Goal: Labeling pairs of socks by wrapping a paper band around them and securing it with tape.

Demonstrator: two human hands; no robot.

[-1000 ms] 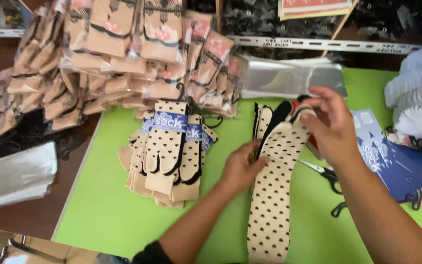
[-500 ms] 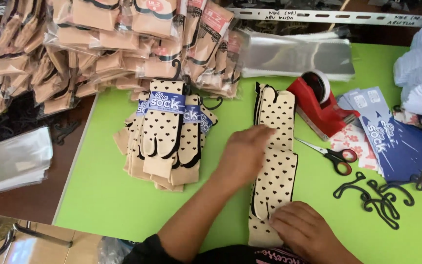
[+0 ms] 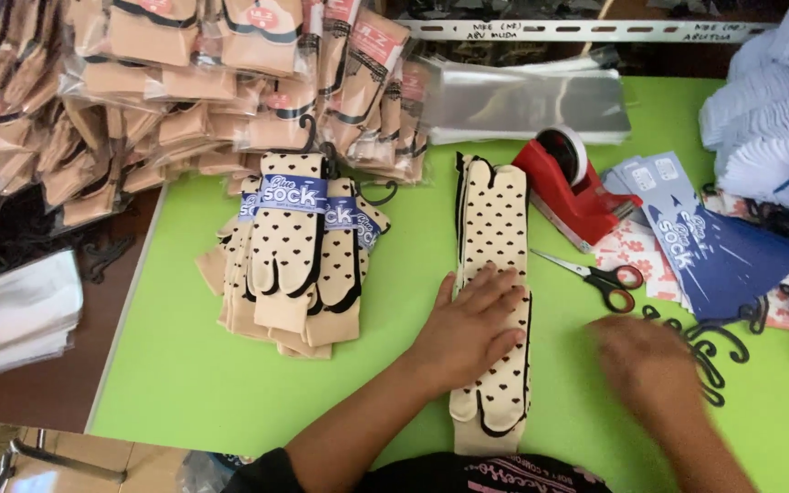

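A beige sock pair (image 3: 495, 219) with small black dots and black edging lies lengthwise on the green table (image 3: 184, 374). My left hand (image 3: 472, 324) presses flat on its middle, fingers spread. My right hand (image 3: 646, 361), blurred, hovers to the right of the socks near several black plastic hooks (image 3: 714, 351), and holds nothing that I can make out. A pile of finished sock pairs (image 3: 299, 251) with blue paper bands lies to the left.
A red tape dispenser (image 3: 573, 187), scissors (image 3: 600, 274) and blue paper labels (image 3: 705, 242) sit at the right. Bagged socks (image 3: 194, 82) are heaped at the back left, clear plastic bags (image 3: 527, 100) behind. White fabric (image 3: 773, 100) is stacked far right.
The socks were laid flat and my left hand stayed pressing on them. My right hand left the lower end of the socks and moved right toward the hooks.
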